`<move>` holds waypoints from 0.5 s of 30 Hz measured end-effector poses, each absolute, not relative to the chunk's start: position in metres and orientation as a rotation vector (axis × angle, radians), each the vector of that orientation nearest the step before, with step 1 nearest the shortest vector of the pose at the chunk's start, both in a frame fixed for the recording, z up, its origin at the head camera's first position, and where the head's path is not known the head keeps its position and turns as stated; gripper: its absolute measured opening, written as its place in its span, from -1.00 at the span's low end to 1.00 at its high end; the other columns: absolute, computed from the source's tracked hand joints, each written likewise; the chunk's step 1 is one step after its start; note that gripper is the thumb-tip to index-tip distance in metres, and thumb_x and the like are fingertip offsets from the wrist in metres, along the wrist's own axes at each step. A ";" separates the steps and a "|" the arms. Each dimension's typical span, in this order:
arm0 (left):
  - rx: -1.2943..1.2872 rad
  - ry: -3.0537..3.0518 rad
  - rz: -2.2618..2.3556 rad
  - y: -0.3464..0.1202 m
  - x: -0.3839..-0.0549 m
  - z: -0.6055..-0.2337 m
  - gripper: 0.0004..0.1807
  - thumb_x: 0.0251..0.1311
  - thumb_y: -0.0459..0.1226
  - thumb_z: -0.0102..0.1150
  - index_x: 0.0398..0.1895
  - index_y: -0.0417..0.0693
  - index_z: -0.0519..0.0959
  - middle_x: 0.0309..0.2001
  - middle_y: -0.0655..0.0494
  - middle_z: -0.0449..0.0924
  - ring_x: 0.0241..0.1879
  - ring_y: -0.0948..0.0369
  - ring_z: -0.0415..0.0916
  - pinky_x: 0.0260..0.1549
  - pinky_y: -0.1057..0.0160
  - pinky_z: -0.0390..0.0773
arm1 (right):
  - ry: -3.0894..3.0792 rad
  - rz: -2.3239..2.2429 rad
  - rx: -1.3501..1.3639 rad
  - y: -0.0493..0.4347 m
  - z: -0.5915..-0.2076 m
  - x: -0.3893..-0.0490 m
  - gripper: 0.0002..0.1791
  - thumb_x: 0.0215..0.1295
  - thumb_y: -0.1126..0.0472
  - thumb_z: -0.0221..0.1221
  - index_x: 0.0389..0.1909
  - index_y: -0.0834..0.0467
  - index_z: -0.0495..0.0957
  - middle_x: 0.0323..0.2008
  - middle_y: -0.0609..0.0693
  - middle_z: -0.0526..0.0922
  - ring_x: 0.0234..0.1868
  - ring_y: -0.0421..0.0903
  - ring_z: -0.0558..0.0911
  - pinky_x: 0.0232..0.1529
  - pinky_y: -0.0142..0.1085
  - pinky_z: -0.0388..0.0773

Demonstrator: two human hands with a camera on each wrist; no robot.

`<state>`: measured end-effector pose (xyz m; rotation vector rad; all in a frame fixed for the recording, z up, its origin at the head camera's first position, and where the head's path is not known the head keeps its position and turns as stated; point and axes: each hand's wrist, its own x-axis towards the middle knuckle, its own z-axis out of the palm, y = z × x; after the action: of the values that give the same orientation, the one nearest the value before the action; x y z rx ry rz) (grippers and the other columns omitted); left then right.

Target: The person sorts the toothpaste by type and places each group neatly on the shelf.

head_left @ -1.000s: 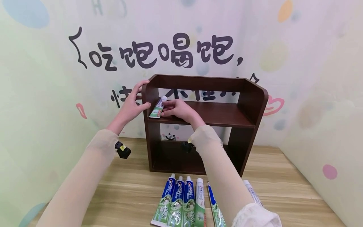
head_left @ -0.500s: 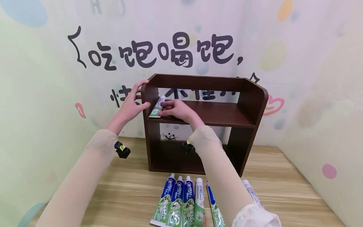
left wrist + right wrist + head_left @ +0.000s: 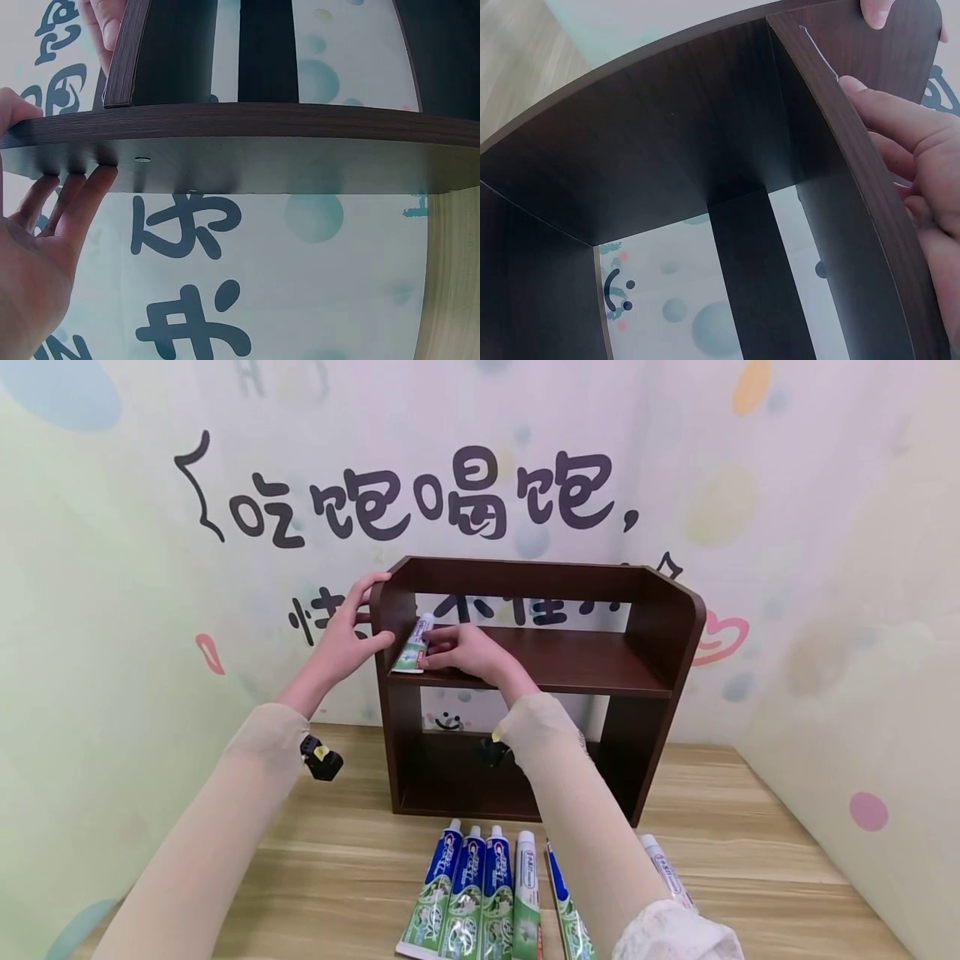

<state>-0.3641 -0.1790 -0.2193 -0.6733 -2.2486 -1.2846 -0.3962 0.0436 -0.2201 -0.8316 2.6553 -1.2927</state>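
Toothpaste tube (image 3: 412,647) on the upper board of your shelf unit (image 3: 577,664), against your right fingertips.
From the head view, its long axis runs front to back, the white cap pointing rearward and slightly right, the flat crimped end at the board's front edge; your right hand (image 3: 472,653) touches its right side, lapping that edge slightly more than a second ago, though you can't tell whether the fingers close round it. Your left hand (image 3: 345,637), placed as before, grips the side panel. Shiny blue-and-green tubes (image 3: 467,893) lie below on wood-grain. Your left wrist view shows thumb and fingers straddling the dark, fine-grained panel; the right shows your thumb at the straight board edge.
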 end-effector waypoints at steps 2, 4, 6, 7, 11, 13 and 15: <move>-0.672 -2.244 -1.286 -0.179 -0.364 -0.220 -0.19 0.20 -0.37 0.20 0.42 0.48 0.17 0.39 -0.03 0.29 0.17 -0.13 0.42 0.01 -0.21 0.51 | 2.651 -1.294 -0.830 0.043 -0.220 -0.396 -0.33 0.24 0.01 0.33 0.37 -0.01 0.42 0.08 0.01 0.67 0.03 -0.10 0.59 0.19 -0.20 0.49; -0.670 -2.240 -1.289 -0.179 -0.364 -0.220 -0.19 0.20 -0.37 0.20 0.42 0.48 0.17 0.39 -0.03 0.30 0.17 -0.13 0.43 -0.02 -0.20 0.52 | 2.654 -1.291 -0.827 0.043 -0.219 -0.395 -0.33 0.24 0.01 0.33 0.37 -0.01 0.42 0.08 0.01 0.67 0.03 -0.10 0.59 0.20 -0.20 0.49; -0.669 -2.238 -1.291 -0.179 -0.364 -0.220 -0.19 0.21 -0.38 0.20 0.42 0.47 0.17 0.38 -0.03 0.30 0.16 -0.12 0.44 -0.04 -0.17 0.54 | 2.660 -1.285 -0.826 0.043 -0.219 -0.394 -0.33 0.24 0.01 0.33 0.37 -0.01 0.42 0.08 0.01 0.67 0.02 -0.10 0.60 0.21 -0.19 0.49; -0.668 -2.237 -1.292 -0.179 -0.364 -0.220 -0.20 0.21 -0.38 0.20 0.43 0.47 0.17 0.38 -0.03 0.30 0.16 -0.12 0.44 -0.04 -0.16 0.54 | 2.663 -1.282 -0.825 0.043 -0.219 -0.394 -0.33 0.24 0.01 0.33 0.37 -0.01 0.42 0.08 0.01 0.67 0.02 -0.11 0.60 0.21 -0.19 0.49; -0.669 -2.237 -1.288 -0.179 -0.365 -0.220 -0.20 0.22 -0.38 0.20 0.43 0.48 0.17 0.38 -0.02 0.30 0.15 -0.11 0.44 -0.05 -0.15 0.55 | 2.667 -1.276 -0.834 0.043 -0.218 -0.394 -0.33 0.24 0.01 0.33 0.38 -0.01 0.42 0.08 0.00 0.67 0.02 -0.11 0.60 0.22 -0.19 0.49; -0.671 -2.239 -1.284 -0.180 -0.366 -0.220 -0.20 0.22 -0.37 0.19 0.43 0.50 0.17 0.38 -0.02 0.30 0.15 -0.11 0.44 -0.05 -0.15 0.55 | 2.664 -1.278 -0.834 0.043 -0.219 -0.395 -0.33 0.23 0.01 0.33 0.38 -0.01 0.42 0.07 0.00 0.67 0.02 -0.11 0.60 0.22 -0.19 0.49; -0.672 -2.239 -1.284 -0.180 -0.366 -0.221 -0.19 0.22 -0.38 0.19 0.42 0.51 0.17 0.38 -0.02 0.30 0.15 -0.11 0.43 -0.05 -0.15 0.55 | 2.667 -1.275 -0.833 0.043 -0.219 -0.395 -0.33 0.23 0.01 0.33 0.37 -0.01 0.42 0.08 0.00 0.67 0.02 -0.11 0.60 0.21 -0.19 0.50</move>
<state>-0.3661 -0.1797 -0.2210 -0.6723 -2.2390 -1.2836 -0.3948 0.0432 -0.2188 -0.8334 2.6668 -1.2749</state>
